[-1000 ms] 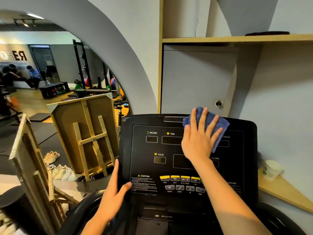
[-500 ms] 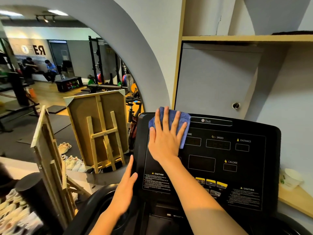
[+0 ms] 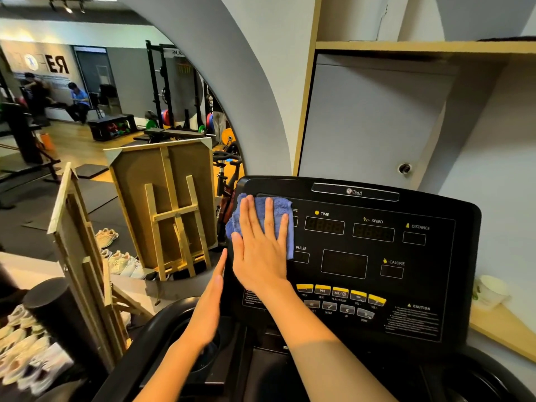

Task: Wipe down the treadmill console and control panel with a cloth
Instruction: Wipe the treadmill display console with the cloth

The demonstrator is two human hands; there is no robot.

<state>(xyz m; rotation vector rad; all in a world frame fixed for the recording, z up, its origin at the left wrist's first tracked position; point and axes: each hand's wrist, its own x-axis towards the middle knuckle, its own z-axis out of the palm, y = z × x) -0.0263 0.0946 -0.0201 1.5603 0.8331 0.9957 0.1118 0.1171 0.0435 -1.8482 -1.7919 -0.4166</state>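
Scene evenly and brightly lit; ceiling track lights (image 3: 66, 5) glow at 11 o'clock. Wide-angle distortion bends the edges. Shoes (image 3: 26, 358) at 8 o'clock are motion-blurred.

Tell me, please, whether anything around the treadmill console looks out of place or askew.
Nothing on the console looks damaged or spilled. The one odd item is a paper cup lying tipped on its side on the wooden ledge to the console's right. The right hand presses the blue cloth flat on the panel's upper left.

Just one head-worn view, looking forward and down, close above the black flat-faced treadmill console (image 3: 377, 256), mirrored gym off left of it.
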